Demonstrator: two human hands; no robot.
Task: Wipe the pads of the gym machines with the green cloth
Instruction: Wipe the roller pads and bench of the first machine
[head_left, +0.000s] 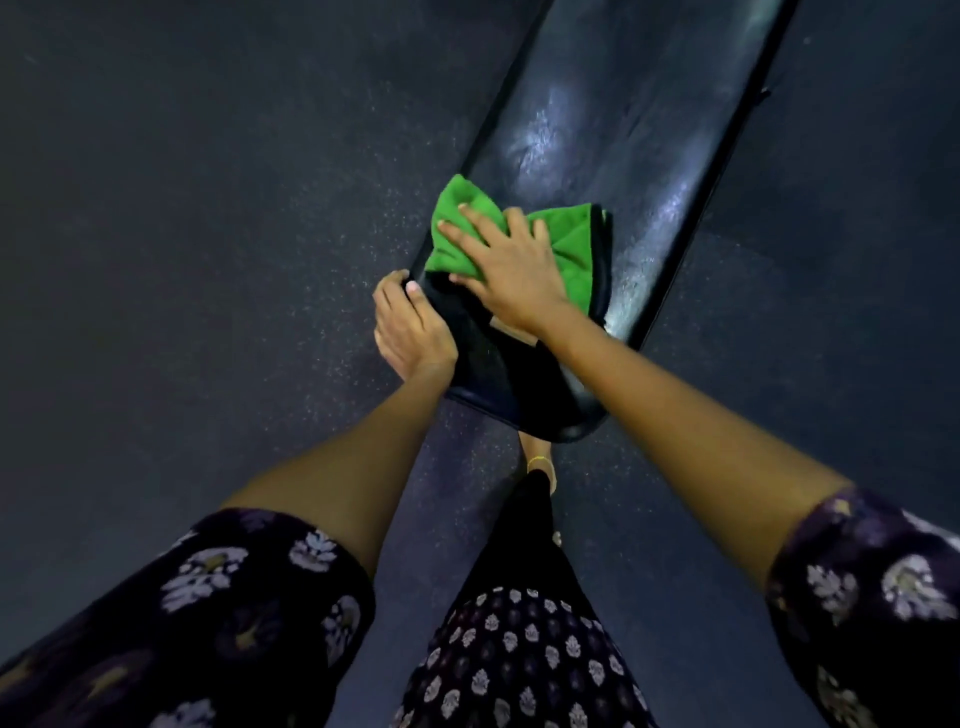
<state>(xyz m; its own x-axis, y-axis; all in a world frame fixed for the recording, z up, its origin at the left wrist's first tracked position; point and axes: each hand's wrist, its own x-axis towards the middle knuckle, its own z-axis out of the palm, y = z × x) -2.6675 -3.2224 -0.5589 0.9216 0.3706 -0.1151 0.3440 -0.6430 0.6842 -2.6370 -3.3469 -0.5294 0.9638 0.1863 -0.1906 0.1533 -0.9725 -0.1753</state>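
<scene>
1. Green cloth (566, 260) bunched on near end of long black pad (623, 156), towards its left edge.
2. Right hand (511, 265) flat on cloth, fingers (457, 234) spread, nearly straight, pressing down.
3. Left hand (410, 332) gripping pad's left edge, fingers curled round rim, thumb on top.
4. Dark speckled floor (182, 234) all around.

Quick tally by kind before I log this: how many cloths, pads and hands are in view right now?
Cloths: 1, the green cloth
Pads: 1, the black pad
Hands: 2, left hand gripping the pad's edge, right hand pressing on the cloth
Total: 4
</scene>
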